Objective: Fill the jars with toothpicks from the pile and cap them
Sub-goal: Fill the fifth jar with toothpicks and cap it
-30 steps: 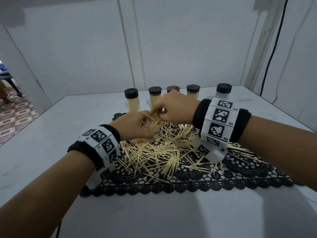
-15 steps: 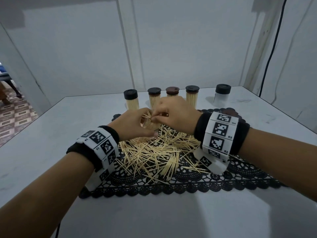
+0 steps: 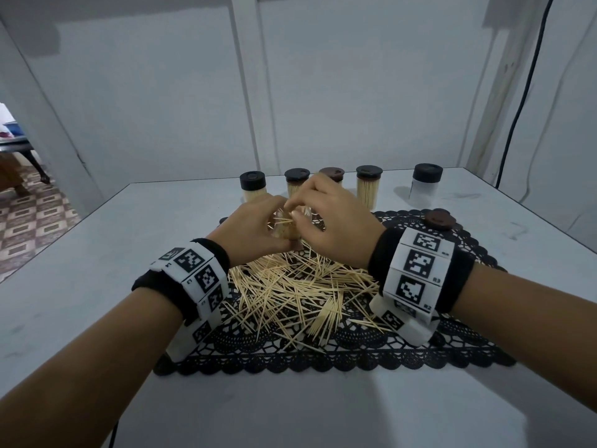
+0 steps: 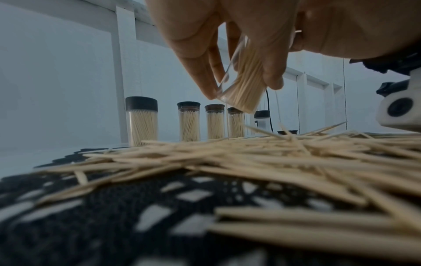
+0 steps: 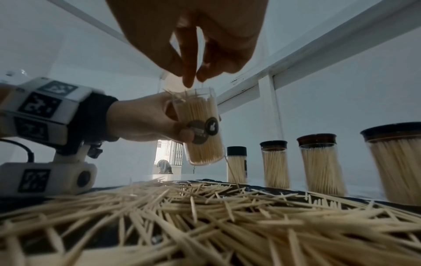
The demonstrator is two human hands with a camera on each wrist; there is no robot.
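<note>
Now lifted off the pile (image 3: 290,292), the nearly full jar (image 5: 200,126) sits in the left hand (image 3: 255,231) grip, right hand (image 3: 336,221) pinching toothpicks in.

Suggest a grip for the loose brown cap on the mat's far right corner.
Pinch the brown cap across its rim from straight above, thumb opposite fingers. It lies flat on the lace mat, a low disc with little side wall, apart from the toothpick pile, so a top-down approach looks clear.
</note>
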